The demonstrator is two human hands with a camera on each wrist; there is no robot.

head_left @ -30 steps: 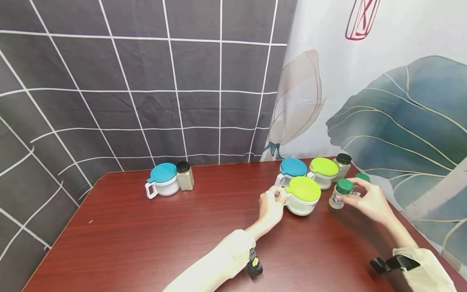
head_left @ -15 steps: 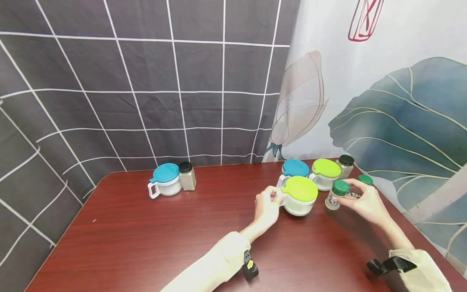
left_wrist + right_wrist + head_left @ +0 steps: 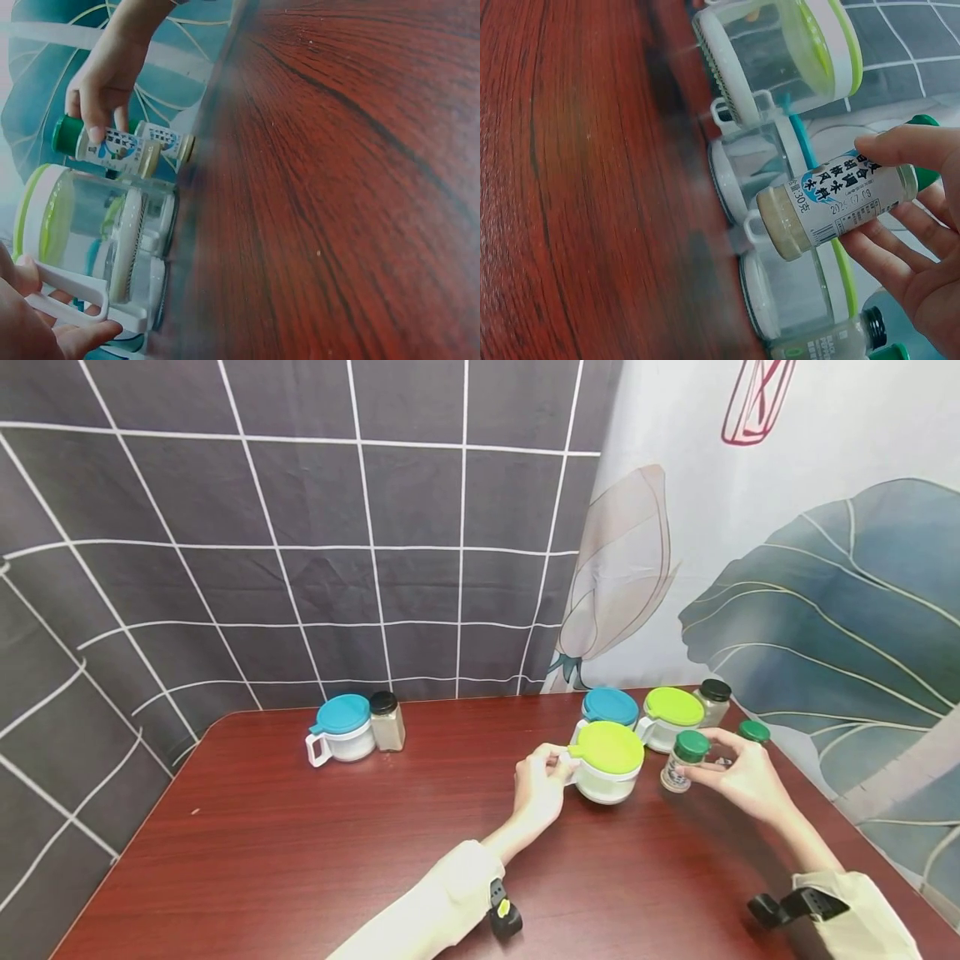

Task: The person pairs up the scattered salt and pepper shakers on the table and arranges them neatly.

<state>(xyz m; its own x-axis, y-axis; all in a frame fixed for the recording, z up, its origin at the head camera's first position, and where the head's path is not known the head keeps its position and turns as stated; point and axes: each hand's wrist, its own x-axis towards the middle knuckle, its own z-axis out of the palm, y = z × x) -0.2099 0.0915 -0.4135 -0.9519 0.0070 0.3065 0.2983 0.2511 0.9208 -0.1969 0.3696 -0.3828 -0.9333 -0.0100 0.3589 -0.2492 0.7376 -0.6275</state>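
"As we take the head view first, what has shifted?"

"Against the frames just before, both hands sit slightly further left. Right of centre, the left hand [image 3: 538, 787] holds the lime-lidded jar [image 3: 609, 756]; further right, the right hand [image 3: 750, 778] grips the green-capped shaker [image 3: 684, 758]. We judge both things mid-carry, not yet set down on the worktop [image 3: 337, 860]."

"And what do we miss there?"

"Most of a second shaker [image 3: 753, 732], behind the right hand."

"The left wrist view?"

"At lower left, our fingers [image 3: 90, 337] pinch the jar's handle [image 3: 75, 281]. The frame edge cuts the hand off, so we can't place every finger. The jar's base seems lifted."

"And the right wrist view?"

"Thumb and fingers close round the shaker right of centre, partly covering its cap. The jar is cut off at the top edge, a black-capped bottle [image 3: 817, 346] at the bottom. The label's smallest print defeats us."
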